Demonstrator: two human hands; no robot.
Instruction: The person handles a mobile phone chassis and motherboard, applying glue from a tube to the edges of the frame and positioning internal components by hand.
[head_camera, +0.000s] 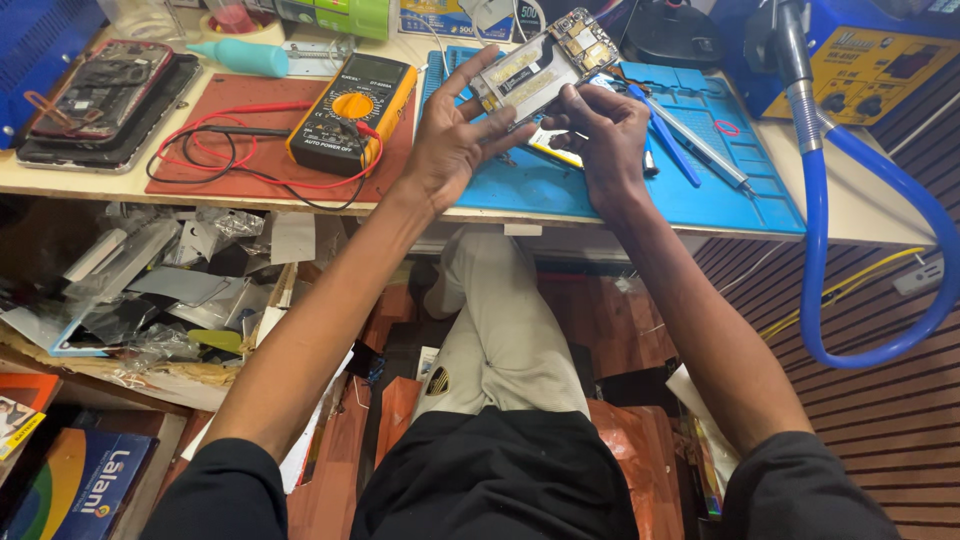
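You hold an opened phone (545, 62) with its back cover off, so the circuit board and metal shields show. It is tilted and lifted a little above the blue mat (720, 180), near the back of the desk (860, 215). Your left hand (452, 135) supports the phone from the lower left side, with the fingers spread wide and the fingertips against its edge and underside. Your right hand (603, 135) is closed on the lower right part of the phone, the thumb and fingers pinching it; I cannot tell if a small tool is between those fingers.

Under your right hand, on the blue mat, lie a blue-handled tool (672, 148) and a thin metal tool (712, 160), close to each other. A small red ring (727, 128) lies on the mat, a little to the right of them.

To the left of the mat there is a red-brown mat (250, 175), and on it a yellow multimeter (350, 110) with red and black leads (215, 150) in loops. Further left, another phone without its cover (100, 90) rests on a dark tray. A teal bottle (245, 57) lies behind the multimeter.

At the right, a blue hose (820, 250) hangs down from a blue and yellow machine (870, 70) and curves below the desk edge.
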